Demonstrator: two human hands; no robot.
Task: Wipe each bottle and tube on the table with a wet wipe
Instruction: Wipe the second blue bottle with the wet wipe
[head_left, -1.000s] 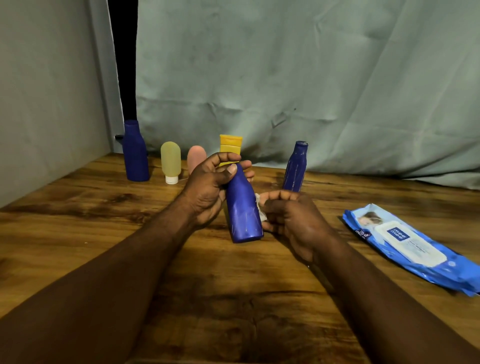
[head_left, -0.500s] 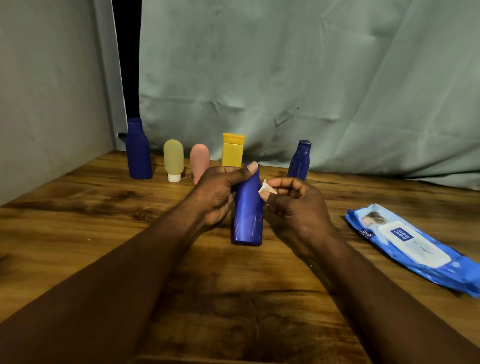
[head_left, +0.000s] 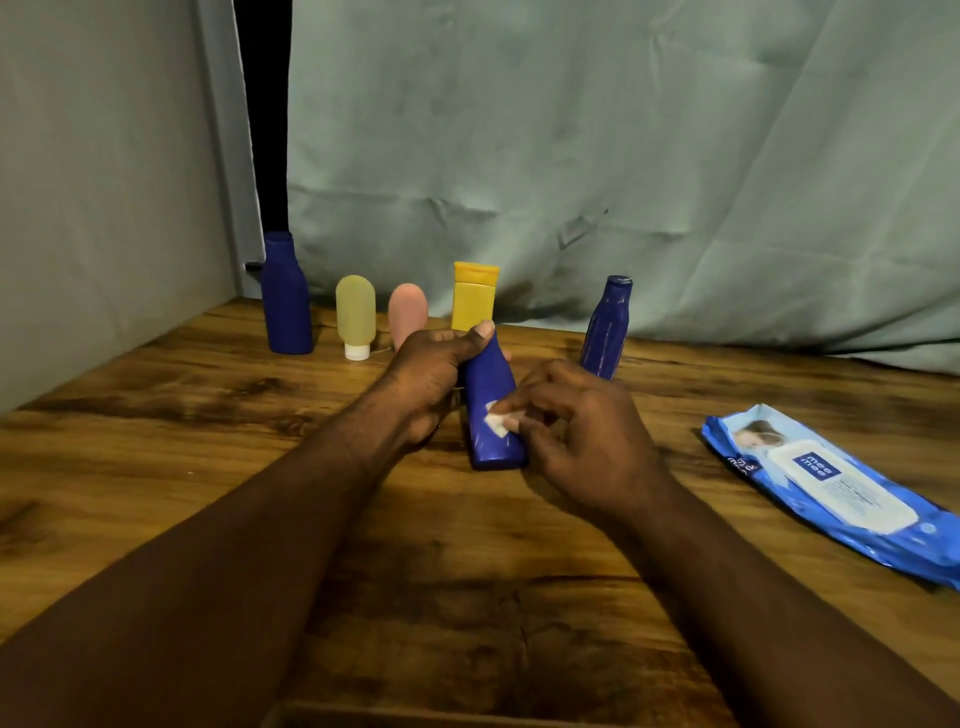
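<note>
My left hand (head_left: 431, 379) wrapped round blue bottle (head_left: 491, 410); right hand (head_left: 582, 436) pinching wet wipe (head_left: 500, 418) against its side. Wooden table (head_left: 467, 571); grey-green curtain (head_left: 623, 156) far.

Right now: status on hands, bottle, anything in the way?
Left hand grips blue bottle near its top. Right hand pinches wet wipe against bottle's side. Nothing blocking; wipes pack lies apart, right.

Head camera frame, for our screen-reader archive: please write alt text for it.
The left hand grips a blue bottle near its top while the right hand presses a white wet wipe against its side, at a wooden table. Five more bottles and tubes stand behind; a blue wipes pack lies at right.
</note>
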